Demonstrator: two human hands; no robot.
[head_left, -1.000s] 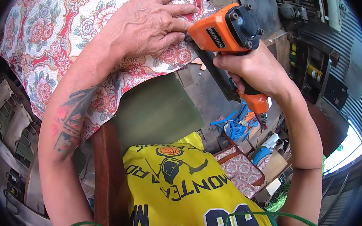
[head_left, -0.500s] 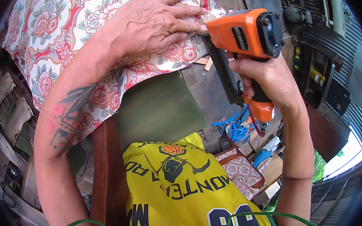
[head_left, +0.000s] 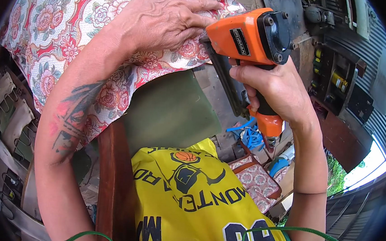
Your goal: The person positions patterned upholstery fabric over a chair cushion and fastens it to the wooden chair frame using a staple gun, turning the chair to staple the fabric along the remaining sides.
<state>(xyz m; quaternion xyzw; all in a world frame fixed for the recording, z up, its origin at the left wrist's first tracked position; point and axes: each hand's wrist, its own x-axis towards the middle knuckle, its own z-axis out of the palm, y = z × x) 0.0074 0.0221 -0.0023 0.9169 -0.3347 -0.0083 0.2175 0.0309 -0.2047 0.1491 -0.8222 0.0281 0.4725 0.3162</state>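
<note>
My left hand lies flat with fingers spread on a floral fabric of red, pink and white roses, pressing it near its right edge. In my right hand is an orange and black staple gun, gripped round its black handle. Its nose meets the fabric's edge close to my left fingertips; whether it touches cannot be made out. Below the fabric shows a dark green panel. A brown wooden post stands under my left forearm.
Blue strips lie on the floor beyond the panel. A patterned cushioned piece sits at the lower right. Frames with wire springs stand at the left. A dark shelf holds yellow items at the right.
The staple gun has shifted a little left, closer to my left fingers, with my right hand still round it. My left hand stays nearly in place on the fabric.
</note>
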